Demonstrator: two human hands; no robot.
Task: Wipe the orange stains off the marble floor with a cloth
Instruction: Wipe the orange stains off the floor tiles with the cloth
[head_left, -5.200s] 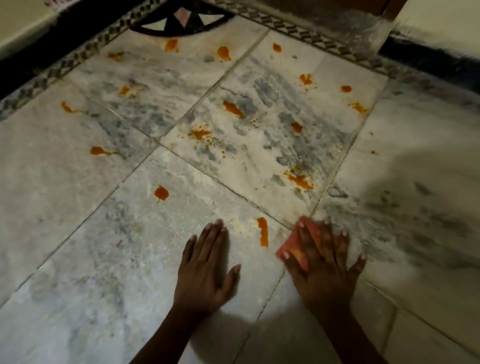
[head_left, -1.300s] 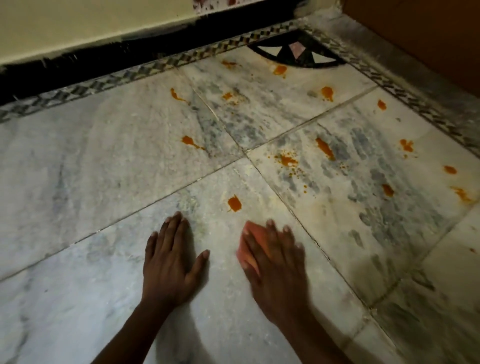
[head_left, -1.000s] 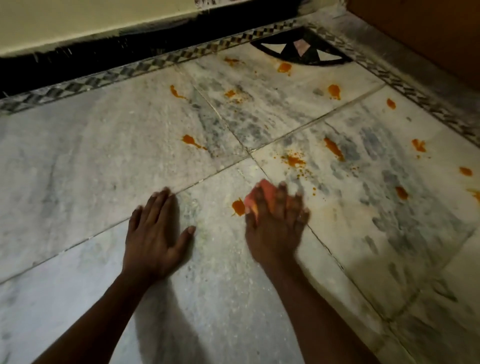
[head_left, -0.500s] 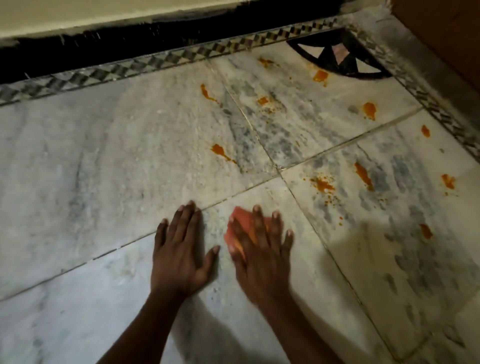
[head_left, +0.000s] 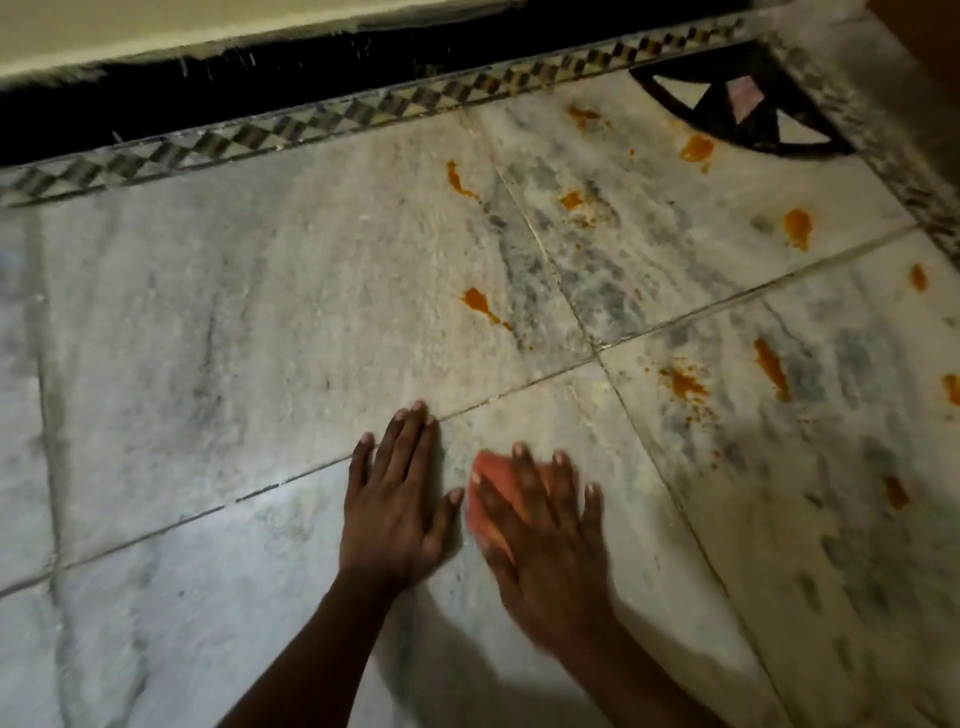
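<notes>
My left hand lies flat, fingers straight, on the marble floor. Just beside it, my right hand presses a reddish cloth down with spread fingers. Orange stains dot the slabs toward the floor's far right corner.

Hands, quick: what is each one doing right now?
Left hand: open, flat on the marble floor, holding nothing.
Right hand: open, fingers spread, pressing the cloth onto the floor.

On the marble floor the left hand lay flat just left of the right hand, which pressed the cloth beneath it, with the stains beyond and to the right.
</notes>
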